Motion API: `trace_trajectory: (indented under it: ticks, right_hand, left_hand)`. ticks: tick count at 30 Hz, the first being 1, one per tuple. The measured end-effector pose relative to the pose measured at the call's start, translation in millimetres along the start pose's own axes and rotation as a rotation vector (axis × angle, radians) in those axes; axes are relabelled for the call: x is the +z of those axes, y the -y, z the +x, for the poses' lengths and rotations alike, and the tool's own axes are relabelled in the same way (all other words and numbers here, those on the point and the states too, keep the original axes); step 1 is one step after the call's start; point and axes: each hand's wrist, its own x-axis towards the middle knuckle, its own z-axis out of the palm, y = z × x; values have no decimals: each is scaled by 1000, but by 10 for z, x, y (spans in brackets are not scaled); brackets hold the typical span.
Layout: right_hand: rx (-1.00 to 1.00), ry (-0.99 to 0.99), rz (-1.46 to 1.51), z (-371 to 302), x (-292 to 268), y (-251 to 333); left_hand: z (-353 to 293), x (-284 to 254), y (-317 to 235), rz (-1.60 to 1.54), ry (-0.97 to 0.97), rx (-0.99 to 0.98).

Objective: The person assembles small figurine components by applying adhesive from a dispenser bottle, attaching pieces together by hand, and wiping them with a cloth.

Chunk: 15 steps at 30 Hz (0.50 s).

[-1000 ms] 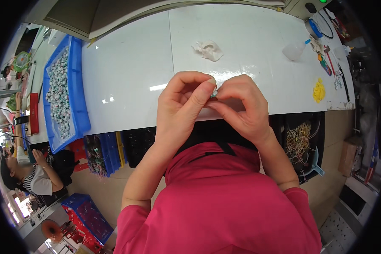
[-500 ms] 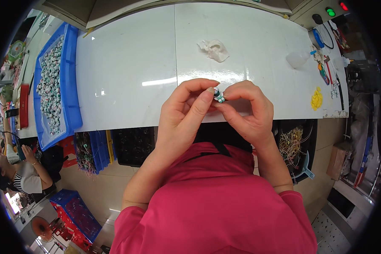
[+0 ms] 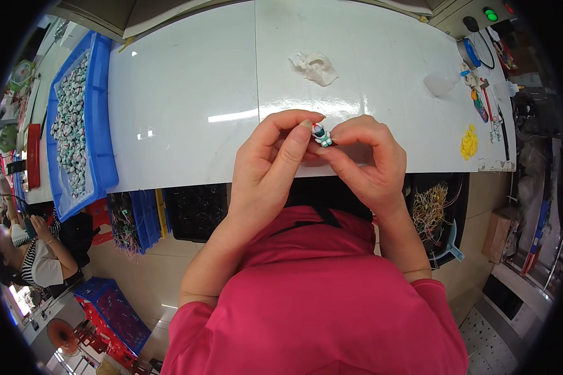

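Observation:
Between my two hands, above the near edge of the white table, is a small figurine (image 3: 322, 135) in white and teal with a dark face area and a bit of red at its top. My left hand (image 3: 270, 149) pinches its left side between thumb and forefinger. From the other side my right hand (image 3: 370, 155) grips its lower right part with thumb and fingertips. The fingers cover part of the figurine. Beyond the hands a crumpled white tissue (image 3: 317, 67) lies on the white table (image 3: 181, 94).
A blue tray (image 3: 100, 119) full of small white-and-teal pieces stands at the left. On the right are a clear bottle (image 3: 441, 83), a pile of yellow bits (image 3: 469, 143) and several tools. Below the table edge hangs a bin of wires (image 3: 430, 212). Another person (image 3: 40, 250) sits far left.
The figurine has turned slightly between my fingers, so more of its dark face area and a red part show. Both hands keep their pinch and have hardly moved.

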Motion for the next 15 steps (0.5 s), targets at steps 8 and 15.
trace_trajectory:
  ticks: [8, 15]
  right_hand:
    - [-51, 24, -30, 5, -41, -12]
    - [-59, -5, -29, 13, -32, 0]
  left_hand:
    - [1, 8, -7, -53, 3, -20]
    - [15, 3, 9, -61, -1, -25]
